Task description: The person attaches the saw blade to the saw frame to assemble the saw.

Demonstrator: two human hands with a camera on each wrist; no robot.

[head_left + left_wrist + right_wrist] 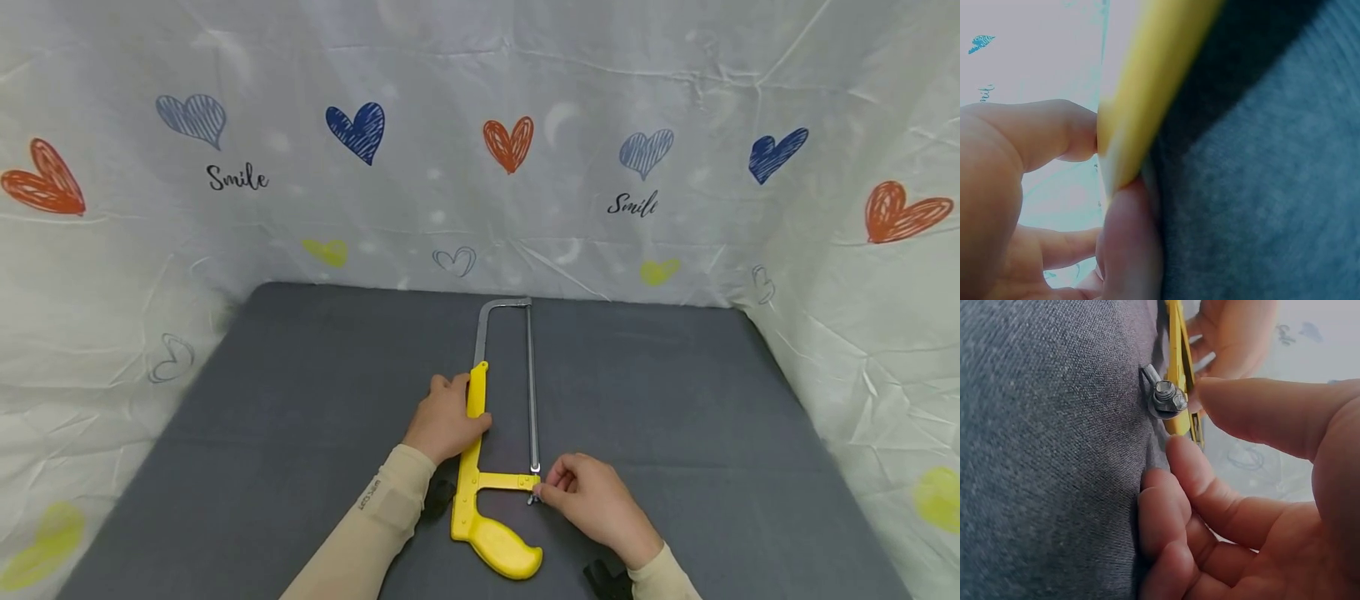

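Observation:
A hacksaw (504,546) with a yellow handle and a grey metal bow lies lengthwise on the dark cloth, its blade side to the right. My left hand (447,421) grips the yellow spine, thumb over the near face and fingers on the outer side; the left wrist view shows that yellow bar (1147,87) between thumb and fingers. With curled fingers, my right hand (596,498) holds the end of the lower yellow bracket (506,481) at thumb and index fingertips. Right beside those tips a metal wing nut (1166,397) on a threaded bolt sticks out.
Dark grey cloth (675,392) covers the table. A pale curtain (465,200) printed with hearts and the word Smile hangs behind it and along both sides. Black wrist devices (606,579) sit under both sleeves near the cloth.

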